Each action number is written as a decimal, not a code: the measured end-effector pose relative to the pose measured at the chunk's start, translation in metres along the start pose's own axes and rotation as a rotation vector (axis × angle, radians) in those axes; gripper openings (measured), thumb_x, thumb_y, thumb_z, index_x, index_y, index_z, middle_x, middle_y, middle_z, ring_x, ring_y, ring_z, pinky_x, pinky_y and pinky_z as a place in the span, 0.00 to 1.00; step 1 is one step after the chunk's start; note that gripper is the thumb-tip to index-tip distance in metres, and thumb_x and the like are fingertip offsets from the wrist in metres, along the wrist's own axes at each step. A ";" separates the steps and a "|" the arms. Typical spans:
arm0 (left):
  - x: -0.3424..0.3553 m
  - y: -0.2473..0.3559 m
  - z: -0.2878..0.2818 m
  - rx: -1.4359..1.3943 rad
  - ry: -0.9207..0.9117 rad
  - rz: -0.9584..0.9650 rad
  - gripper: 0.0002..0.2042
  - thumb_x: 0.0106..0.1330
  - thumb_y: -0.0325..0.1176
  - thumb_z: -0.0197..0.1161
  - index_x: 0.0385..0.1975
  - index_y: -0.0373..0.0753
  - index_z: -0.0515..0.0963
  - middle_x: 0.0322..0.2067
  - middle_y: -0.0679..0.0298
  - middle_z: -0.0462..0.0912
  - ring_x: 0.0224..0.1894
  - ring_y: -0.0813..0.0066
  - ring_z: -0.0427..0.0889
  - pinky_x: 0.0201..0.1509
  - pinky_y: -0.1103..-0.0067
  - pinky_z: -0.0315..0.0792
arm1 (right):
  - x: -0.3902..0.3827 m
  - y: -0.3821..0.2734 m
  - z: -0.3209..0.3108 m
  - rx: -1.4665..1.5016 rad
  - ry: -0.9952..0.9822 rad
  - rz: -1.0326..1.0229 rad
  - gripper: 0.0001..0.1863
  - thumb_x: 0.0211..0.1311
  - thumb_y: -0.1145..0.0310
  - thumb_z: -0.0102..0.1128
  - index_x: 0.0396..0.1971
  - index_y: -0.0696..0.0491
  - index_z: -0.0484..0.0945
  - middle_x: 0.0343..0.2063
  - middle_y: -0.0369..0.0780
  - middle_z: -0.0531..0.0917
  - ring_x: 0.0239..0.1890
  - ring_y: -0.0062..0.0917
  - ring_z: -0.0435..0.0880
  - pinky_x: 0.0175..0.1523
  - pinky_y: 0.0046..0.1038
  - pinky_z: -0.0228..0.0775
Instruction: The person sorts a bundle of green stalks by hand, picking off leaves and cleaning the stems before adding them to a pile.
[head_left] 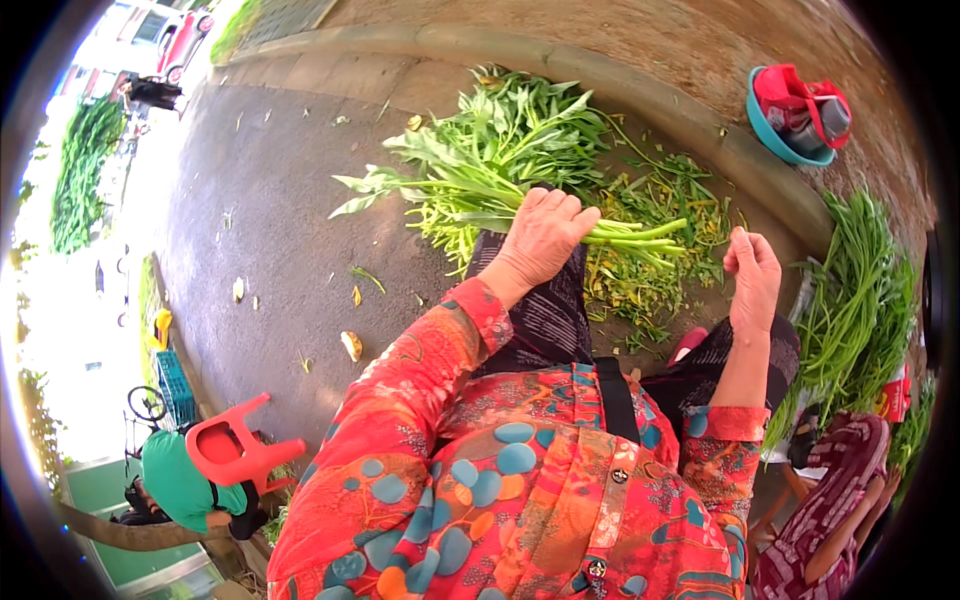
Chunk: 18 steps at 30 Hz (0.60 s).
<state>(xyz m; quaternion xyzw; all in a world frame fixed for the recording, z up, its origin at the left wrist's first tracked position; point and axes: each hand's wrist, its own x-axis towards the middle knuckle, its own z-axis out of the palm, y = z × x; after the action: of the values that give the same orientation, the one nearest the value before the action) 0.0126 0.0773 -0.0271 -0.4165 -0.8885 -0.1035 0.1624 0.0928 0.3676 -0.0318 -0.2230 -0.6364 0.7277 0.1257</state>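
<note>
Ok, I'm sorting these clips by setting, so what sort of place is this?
Outdoors, most likely a roadside or the edge of a lane: dark pavement underfoot, a raised kerb with bare earth beyond it, and a red car at upper left.

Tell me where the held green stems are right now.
In the head view, the held green stems are just above centre in the left hand, bare ends pointing right over the yellow-green trimmings.
</note>
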 end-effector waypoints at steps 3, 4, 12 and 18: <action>0.001 -0.004 -0.002 -0.016 0.013 0.008 0.11 0.54 0.30 0.55 0.39 0.47 0.76 0.28 0.70 0.73 0.34 0.72 0.74 0.41 0.75 0.64 | 0.001 0.002 0.005 0.023 0.001 0.012 0.09 0.64 0.64 0.58 0.25 0.51 0.76 0.20 0.27 0.73 0.23 0.10 0.68 0.30 0.14 0.60; 0.003 -0.006 -0.002 -0.022 0.020 0.021 0.12 0.54 0.30 0.55 0.39 0.48 0.76 0.28 0.70 0.73 0.34 0.71 0.74 0.41 0.74 0.64 | 0.001 0.001 0.005 0.031 0.004 0.013 0.09 0.65 0.64 0.58 0.25 0.51 0.76 0.20 0.27 0.73 0.23 0.10 0.68 0.30 0.14 0.61; 0.093 -0.019 -0.028 -0.396 0.497 -0.025 0.10 0.53 0.24 0.63 0.34 0.46 0.77 0.23 0.71 0.75 0.26 0.74 0.74 0.40 0.75 0.65 | 0.000 0.002 0.002 0.004 0.073 0.073 0.18 0.64 0.71 0.54 0.54 0.55 0.72 0.33 0.32 0.79 0.29 0.11 0.74 0.34 0.15 0.67; 0.126 -0.011 -0.040 -1.719 0.677 -0.575 0.11 0.60 0.28 0.65 0.43 0.40 0.76 0.31 0.68 0.80 0.38 0.73 0.79 0.46 0.78 0.72 | -0.005 -0.002 0.014 -0.031 0.007 -0.125 0.21 0.63 0.68 0.59 0.56 0.54 0.71 0.37 0.31 0.77 0.37 0.14 0.74 0.44 0.16 0.65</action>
<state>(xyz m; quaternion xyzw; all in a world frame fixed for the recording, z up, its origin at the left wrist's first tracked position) -0.0634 0.1464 0.0568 -0.1080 -0.4837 -0.8684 0.0183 0.0899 0.3534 -0.0278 -0.1872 -0.6598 0.7077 0.1696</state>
